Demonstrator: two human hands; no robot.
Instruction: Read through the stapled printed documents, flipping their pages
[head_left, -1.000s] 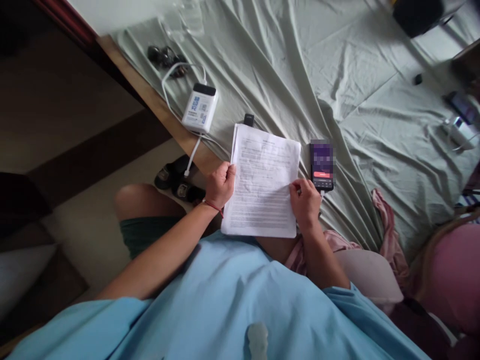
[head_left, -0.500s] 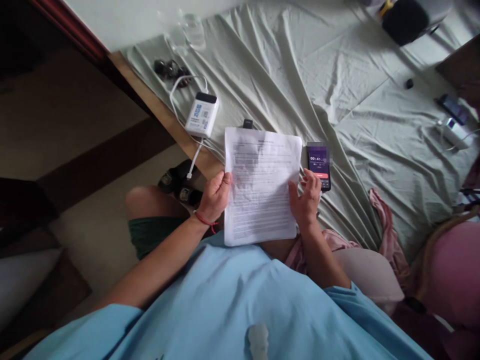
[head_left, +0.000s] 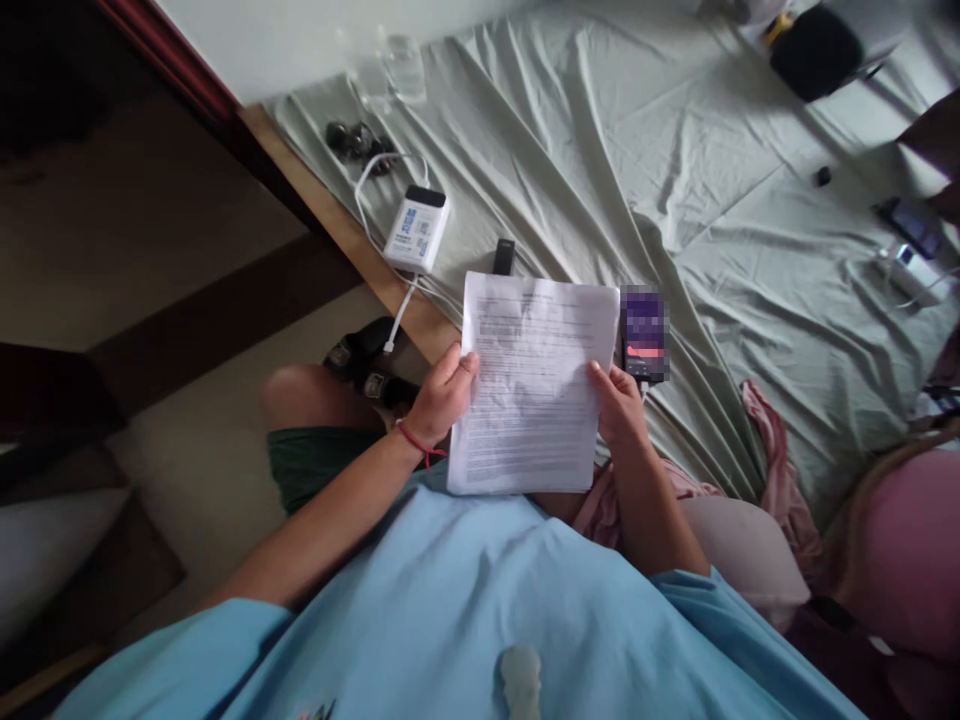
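A printed sheet of paper (head_left: 529,385) is held up over my lap, text facing me. My left hand (head_left: 442,395) grips its left edge, thumb on top. My right hand (head_left: 619,405) holds the right edge with fingers closed on it. Just right of the paper a phone (head_left: 643,335) lies on the pale green bedsheet (head_left: 712,200), screen lit. A small black object (head_left: 503,256) lies on the sheet just beyond the paper's top edge.
A white power bank (head_left: 417,228) with a white cable sits near the bed's wooden edge (head_left: 352,240). Dark earphones (head_left: 358,140) lie further back. Sandals (head_left: 367,365) are on the floor. Pink cloth (head_left: 772,450) and more devices (head_left: 907,250) lie to the right.
My right hand went from pinching the paper, to open beside the phone, and now grips the paper's right edge again. The view shifted slightly.
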